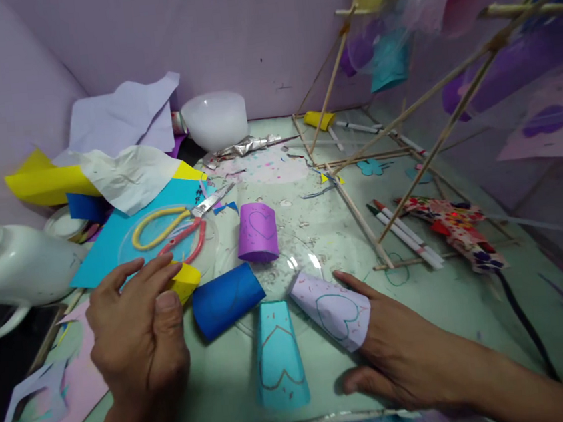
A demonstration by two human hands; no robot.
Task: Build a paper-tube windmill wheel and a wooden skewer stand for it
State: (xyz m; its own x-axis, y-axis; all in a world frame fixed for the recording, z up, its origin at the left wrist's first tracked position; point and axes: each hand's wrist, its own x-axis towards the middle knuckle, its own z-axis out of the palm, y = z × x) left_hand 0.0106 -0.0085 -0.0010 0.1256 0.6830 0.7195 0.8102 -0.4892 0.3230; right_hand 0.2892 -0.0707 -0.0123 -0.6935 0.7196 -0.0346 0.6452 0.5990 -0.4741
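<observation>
My left hand point(140, 330) is raised at the left with its fingers apart. Its fingertips overlap a yellow paper tube point(188, 281); whether they touch it I cannot tell. My right hand point(396, 346) lies by a pale lavender paper tube point(333, 311) with a green heart. One finger stretches along its far side and the thumb stands off it; the other fingers are hidden by the tube or inside it. A blue tube point(228, 302), a purple tube point(257, 232) and a turquoise tube point(280, 355) lie between my hands, around a clear round plastic piece point(299, 259).
Scissors point(177, 228) rest on blue paper at the left, near a white jug point(20, 265). At the right stands a stick frame point(345, 197) with hanging coloured cups. Beneath it lie markers point(407, 234) and a floral cloth-covered tool point(457, 226) with a black cord.
</observation>
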